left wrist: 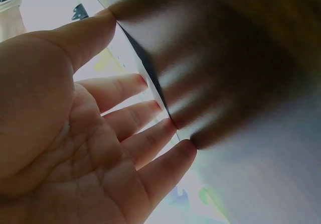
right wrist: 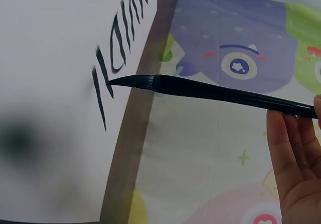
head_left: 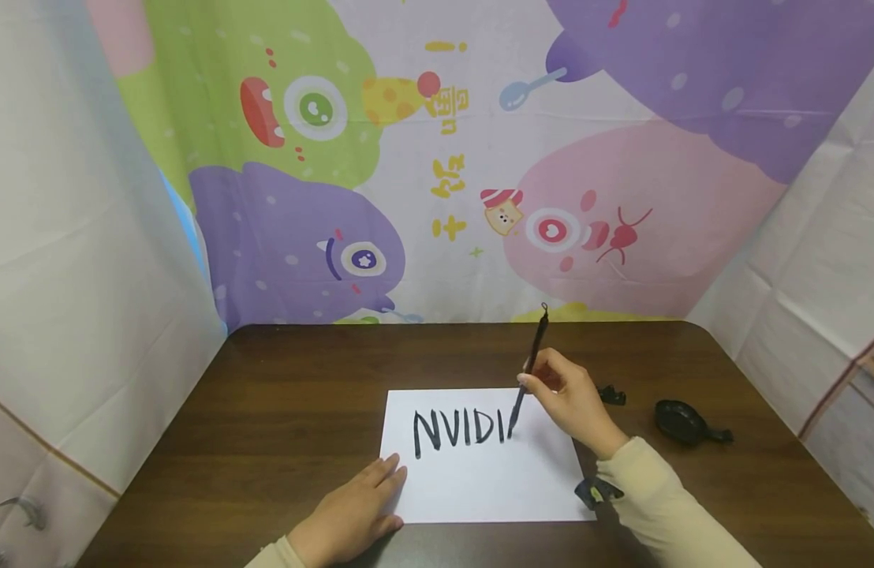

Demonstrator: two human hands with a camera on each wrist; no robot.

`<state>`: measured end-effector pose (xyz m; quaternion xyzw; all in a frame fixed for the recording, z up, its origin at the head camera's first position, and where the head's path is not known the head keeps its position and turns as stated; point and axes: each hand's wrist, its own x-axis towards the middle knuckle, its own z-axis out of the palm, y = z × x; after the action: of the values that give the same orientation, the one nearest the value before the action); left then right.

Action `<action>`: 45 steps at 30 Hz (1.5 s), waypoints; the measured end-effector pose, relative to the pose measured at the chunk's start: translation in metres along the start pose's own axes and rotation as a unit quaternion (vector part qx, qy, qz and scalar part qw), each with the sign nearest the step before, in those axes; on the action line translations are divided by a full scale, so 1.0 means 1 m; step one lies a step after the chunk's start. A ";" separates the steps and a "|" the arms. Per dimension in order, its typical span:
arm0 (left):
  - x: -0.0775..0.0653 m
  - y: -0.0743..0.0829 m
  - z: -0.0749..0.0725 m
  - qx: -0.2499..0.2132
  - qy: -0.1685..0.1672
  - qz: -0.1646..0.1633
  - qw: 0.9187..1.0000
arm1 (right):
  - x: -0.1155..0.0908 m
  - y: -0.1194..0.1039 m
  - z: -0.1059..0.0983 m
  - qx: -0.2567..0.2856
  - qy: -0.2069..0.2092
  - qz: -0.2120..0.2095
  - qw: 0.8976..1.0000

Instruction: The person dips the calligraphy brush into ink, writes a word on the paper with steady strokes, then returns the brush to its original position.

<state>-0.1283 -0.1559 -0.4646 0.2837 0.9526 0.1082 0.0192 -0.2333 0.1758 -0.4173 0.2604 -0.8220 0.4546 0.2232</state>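
Observation:
A white sheet of paper [head_left: 479, 493] lies on the brown table, with black brushed letters [head_left: 454, 430] reading NVIDI across its upper half. My right hand [head_left: 572, 398] pinches a dark calligraphy brush [head_left: 534, 347] between thumb and fingers, its handle leaning up and away. The bristle tip [right wrist: 133, 81] is at the paper beside the last strokes in the right wrist view; whether it touches cannot be told. At the sheet's lower left edge rests my left hand [head_left: 355, 505], palm down. Its fingers [left wrist: 163, 163] are extended in the left wrist view.
To the right stands a small black pan-shaped dish [head_left: 681, 420] with a short handle. A small dark object [head_left: 612, 394] sits partly hidden behind the right hand. A patterned cloth [head_left: 451, 276] hangs behind the table's far edge, and pale cloth walls [head_left: 89, 197] flank it.

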 end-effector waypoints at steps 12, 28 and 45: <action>0.000 0.000 0.000 0.001 -0.002 -0.001 1.000 | 0.010 -0.008 -0.008 0.011 0.034 0.003 0.999; 0.000 0.000 0.000 0.002 0.001 -0.002 1.000 | 0.010 -0.005 -0.003 0.020 0.058 0.032 0.998; 0.001 -0.001 0.000 -0.004 -0.006 -0.009 1.000 | 0.002 0.018 0.001 -0.035 0.055 0.055 0.996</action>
<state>-0.1300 -0.1560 -0.4653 0.2758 0.9545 0.1100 0.0267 -0.2460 0.1824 -0.4278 0.1814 -0.8371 0.4507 0.2512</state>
